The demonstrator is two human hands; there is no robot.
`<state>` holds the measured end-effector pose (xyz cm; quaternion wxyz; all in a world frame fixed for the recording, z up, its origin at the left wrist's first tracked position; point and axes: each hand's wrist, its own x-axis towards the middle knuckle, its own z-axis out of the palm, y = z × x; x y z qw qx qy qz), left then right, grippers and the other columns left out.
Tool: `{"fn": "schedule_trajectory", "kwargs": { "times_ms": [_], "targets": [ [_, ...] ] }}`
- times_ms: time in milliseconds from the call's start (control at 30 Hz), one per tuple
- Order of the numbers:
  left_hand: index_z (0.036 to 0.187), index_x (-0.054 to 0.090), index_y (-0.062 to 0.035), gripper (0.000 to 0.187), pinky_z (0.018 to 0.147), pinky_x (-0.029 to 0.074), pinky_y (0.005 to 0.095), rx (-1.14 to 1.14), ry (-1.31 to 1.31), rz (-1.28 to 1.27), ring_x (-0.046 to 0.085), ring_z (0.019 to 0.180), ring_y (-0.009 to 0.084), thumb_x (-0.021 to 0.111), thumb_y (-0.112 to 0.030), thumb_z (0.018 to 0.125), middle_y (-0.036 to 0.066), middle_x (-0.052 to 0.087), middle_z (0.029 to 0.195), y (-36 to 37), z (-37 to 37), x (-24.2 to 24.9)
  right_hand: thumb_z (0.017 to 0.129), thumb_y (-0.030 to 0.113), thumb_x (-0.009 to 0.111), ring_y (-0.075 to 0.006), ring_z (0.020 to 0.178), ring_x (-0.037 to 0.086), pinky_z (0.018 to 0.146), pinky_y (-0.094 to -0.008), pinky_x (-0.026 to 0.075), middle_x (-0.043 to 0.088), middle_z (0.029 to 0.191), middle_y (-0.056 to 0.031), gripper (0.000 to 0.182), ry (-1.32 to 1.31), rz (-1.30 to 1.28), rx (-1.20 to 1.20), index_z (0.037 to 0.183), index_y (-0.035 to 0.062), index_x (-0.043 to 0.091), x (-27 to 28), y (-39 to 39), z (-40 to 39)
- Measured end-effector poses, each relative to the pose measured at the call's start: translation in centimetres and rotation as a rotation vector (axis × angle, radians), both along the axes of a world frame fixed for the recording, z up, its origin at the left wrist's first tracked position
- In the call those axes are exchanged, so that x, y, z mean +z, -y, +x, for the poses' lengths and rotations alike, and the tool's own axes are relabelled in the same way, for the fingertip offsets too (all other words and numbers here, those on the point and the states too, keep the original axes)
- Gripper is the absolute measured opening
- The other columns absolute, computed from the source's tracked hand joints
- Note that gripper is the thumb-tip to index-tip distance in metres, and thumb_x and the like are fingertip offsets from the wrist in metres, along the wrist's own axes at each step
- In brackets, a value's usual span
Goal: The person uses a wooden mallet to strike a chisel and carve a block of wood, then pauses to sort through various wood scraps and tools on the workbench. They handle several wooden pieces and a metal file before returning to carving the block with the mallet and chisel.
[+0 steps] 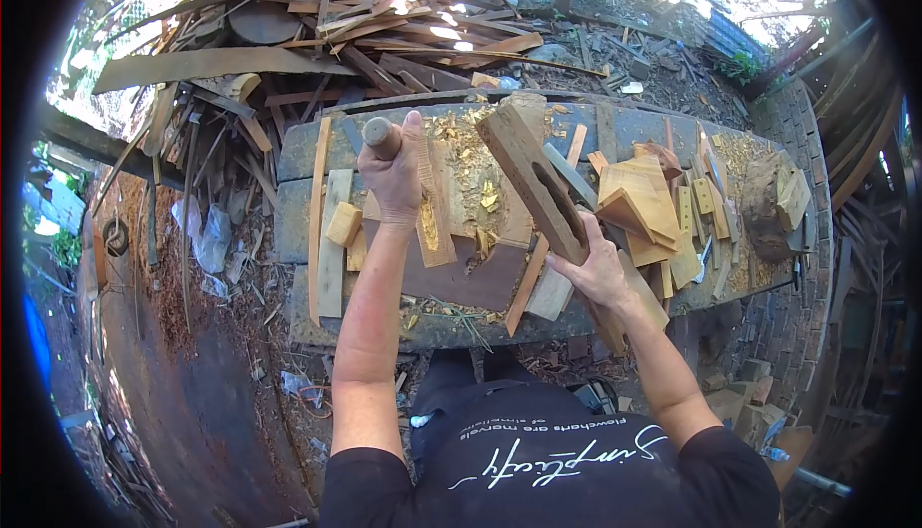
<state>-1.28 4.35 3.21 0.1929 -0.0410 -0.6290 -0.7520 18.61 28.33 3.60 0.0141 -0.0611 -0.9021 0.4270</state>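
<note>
My left hand (392, 177) is wrapped round a cylindrical wooden handle (382, 138), held upright over the left part of the workbench (298, 211). In my right hand (597, 264) is a long, dark wooden block (538, 182) with a slot in its face, tilted across the bench. Between the hands lie a board with a carved, yellowish hollow (437, 225) and a wider pale plank (514, 211). Wood chips (490, 199) are scattered about them.
Angled wooden blocks (639, 201) and narrow strips lie on the bench's right side, with a log piece (768, 201) at its far right. A large pile of scrap wood (384, 38) stands behind. Plastic bags (206, 240) lie at left.
</note>
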Motion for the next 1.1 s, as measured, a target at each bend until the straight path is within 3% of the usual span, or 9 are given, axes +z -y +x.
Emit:
{"fn": "schedule_trajectory", "kwargs": {
  "times_ms": [100, 167, 733, 800, 900, 933, 1000, 1033, 1100],
  "targets": [
    [0.075, 0.055, -0.0115, 0.027, 0.043, 0.036, 0.0175, 0.006, 0.025, 0.001, 0.048, 0.049, 0.0023, 0.075, -0.021, 0.091, -0.003, 0.054, 0.061, -0.1, 0.2, 0.3, 0.083, 0.031, 0.077, -0.0395, 0.106, 0.067, 0.091, -0.0457, 0.053, 0.068, 0.111, -0.0247, 0.07, 0.031, -0.01, 0.007, 0.137, 0.0067, 0.04, 0.2, 0.2, -0.3],
    [0.067, 0.054, -0.0135, 0.033, 0.056, 0.037, 0.0192, -0.009, 0.084, 0.062, 0.041, 0.059, 0.0003, 0.076, -0.02, 0.091, -0.01, 0.048, 0.065, -0.4, 0.8, 1.4, 0.083, 0.031, 0.077, -0.0398, 0.106, 0.067, 0.092, -0.0459, 0.053, 0.068, 0.111, -0.0249, 0.07, 0.037, -0.004, 0.015, 0.137, 0.0067, 0.04, 0.4, 0.3, -0.4],
    [0.073, 0.059, -0.0103, 0.026, 0.057, 0.038, 0.0184, 0.033, 0.051, 0.023, 0.045, 0.063, 0.0, 0.076, -0.018, 0.091, -0.008, 0.055, 0.07, -0.6, 1.3, 0.4, 0.082, 0.032, 0.079, -0.0392, 0.107, 0.067, 0.094, -0.0462, 0.051, 0.068, 0.111, -0.0245, 0.07, -0.016, -0.052, 0.066, 0.136, 0.008, 0.039, 2.2, 1.5, -3.0],
    [0.075, 0.061, -0.0096, 0.023, 0.056, 0.038, 0.0187, 0.08, 0.02, -0.017, 0.046, 0.063, 0.0001, 0.075, -0.018, 0.091, -0.008, 0.055, 0.07, -1.0, 1.5, 0.6, 0.081, 0.023, 0.081, -0.0263, 0.104, 0.066, 0.096, -0.0403, 0.051, 0.066, 0.111, -0.0163, 0.071, -0.096, -0.067, 0.11, 0.138, 0.0072, 0.039, 3.8, 1.6, -3.7],
    [0.079, 0.063, -0.0069, 0.016, 0.053, 0.04, 0.0208, -0.049, 0.022, 0.071, 0.05, 0.061, 0.0017, 0.072, -0.012, 0.091, -0.006, 0.059, 0.071, -2.5, 1.9, 0.5, 0.08, 0.02, 0.081, -0.0247, 0.102, 0.064, 0.086, -0.0384, 0.052, 0.062, 0.113, -0.0147, 0.069, -0.297, -0.09, 0.119, 0.134, 0.006, 0.04, 10.1, 1.8, -4.5],
    [0.081, 0.064, -0.0055, 0.013, 0.054, 0.042, 0.021, 0.021, -0.083, -0.039, 0.051, 0.062, 0.0014, 0.072, -0.01, 0.09, -0.006, 0.06, 0.071, -3.1, 2.1, 0.9, 0.079, 0.012, 0.079, -0.0173, 0.089, 0.059, 0.078, -0.0338, 0.05, 0.058, 0.106, -0.0088, 0.064, -0.368, -0.328, 0.063, 0.132, 0.0059, 0.043, 11.4, 2.2, -4.3],
    [0.08, 0.064, -0.0062, 0.014, 0.053, 0.04, 0.0221, 0.078, -0.177, -0.095, 0.049, 0.061, 0.001, 0.073, -0.011, 0.09, -0.006, 0.06, 0.07, -5.0, 1.9, -0.2, 0.079, 0.009, 0.078, -0.0145, 0.081, 0.057, 0.074, -0.0306, 0.049, 0.057, 0.096, -0.0048, 0.059, -0.433, -0.349, 0.104, 0.128, 0.0047, 0.045, 12.5, 0.9, -4.1],
    [0.081, 0.064, -0.0063, 0.014, 0.055, 0.043, 0.0257, 0.067, -0.115, -0.2, 0.052, 0.061, 0.0042, 0.077, -0.009, 0.085, -0.001, 0.061, 0.069, -5.1, 2.6, 0.3, 0.08, 0.007, 0.077, -0.013, 0.077, 0.056, 0.072, -0.029, 0.048, 0.057, 0.09, -0.0028, 0.056, -0.465, -0.359, 0.126, 0.126, 0.0041, 0.046, 13.1, 0.2, -4.1],
    [0.079, 0.062, -0.0086, 0.019, 0.056, 0.047, 0.0359, 0.13, -0.074, -0.263, 0.062, 0.06, 0.0243, 0.08, -0.009, 0.072, 0.01, 0.062, 0.07, -5.9, 2.6, 0.2, 0.08, 0.014, 0.079, -0.0148, 0.083, 0.058, 0.077, -0.0303, 0.048, 0.059, 0.095, -0.0047, 0.056, -0.323, -0.329, 0.119, 0.125, 0.0015, 0.047, 10.7, -0.4, -3.0]
  ]
}}
